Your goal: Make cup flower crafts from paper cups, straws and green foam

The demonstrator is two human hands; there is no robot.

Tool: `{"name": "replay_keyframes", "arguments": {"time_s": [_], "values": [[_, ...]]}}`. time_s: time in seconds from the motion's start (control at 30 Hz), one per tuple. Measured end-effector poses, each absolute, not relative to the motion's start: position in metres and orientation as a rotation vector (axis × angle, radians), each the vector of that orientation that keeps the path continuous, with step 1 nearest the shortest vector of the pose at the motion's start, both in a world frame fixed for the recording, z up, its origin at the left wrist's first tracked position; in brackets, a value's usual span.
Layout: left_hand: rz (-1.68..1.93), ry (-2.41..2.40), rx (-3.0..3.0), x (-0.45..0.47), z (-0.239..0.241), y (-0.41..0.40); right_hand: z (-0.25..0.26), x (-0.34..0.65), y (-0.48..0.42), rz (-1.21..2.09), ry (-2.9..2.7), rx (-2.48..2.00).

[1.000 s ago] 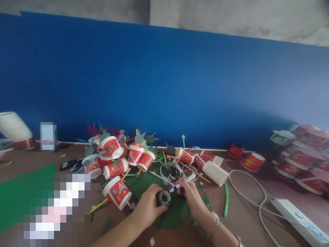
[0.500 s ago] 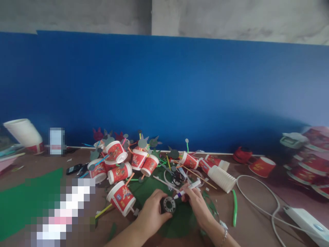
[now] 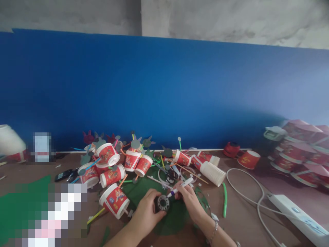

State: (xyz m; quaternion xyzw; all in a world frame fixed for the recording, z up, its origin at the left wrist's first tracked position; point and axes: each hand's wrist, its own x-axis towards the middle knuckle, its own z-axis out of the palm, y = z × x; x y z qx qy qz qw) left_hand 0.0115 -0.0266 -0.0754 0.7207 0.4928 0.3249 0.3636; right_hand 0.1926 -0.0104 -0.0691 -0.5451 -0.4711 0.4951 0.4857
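Note:
My left hand presses a small black round ring-shaped object down on a dark green felt sheet. Its fingers curl around the ring's left side. My right hand grips a white marker pen with a purple tip, and the tip rests against the ring's upper right edge. A bracelet shows on my right wrist. A red paper cup with a white rim lies on its side just left of my left hand.
A heap of red paper cups with coloured straws and grey cut-out shapes lies behind my hands. Scissors, a stack of white cups, a white cable, a power strip and more cups sit to the right.
The view has swung slightly, shifting everything a little left and up. Both hands keep the same hold on the ring and the marker.

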Motion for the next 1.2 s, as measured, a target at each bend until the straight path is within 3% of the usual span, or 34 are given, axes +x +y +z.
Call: {"name": "replay_keyframes", "arguments": {"time_s": [1.2], "values": [[0.840, 1.275, 1.872, 0.012, -0.077, -0.028, -0.065, 0.191, -0.011, 1.215, -1.112, -1.308]]}}
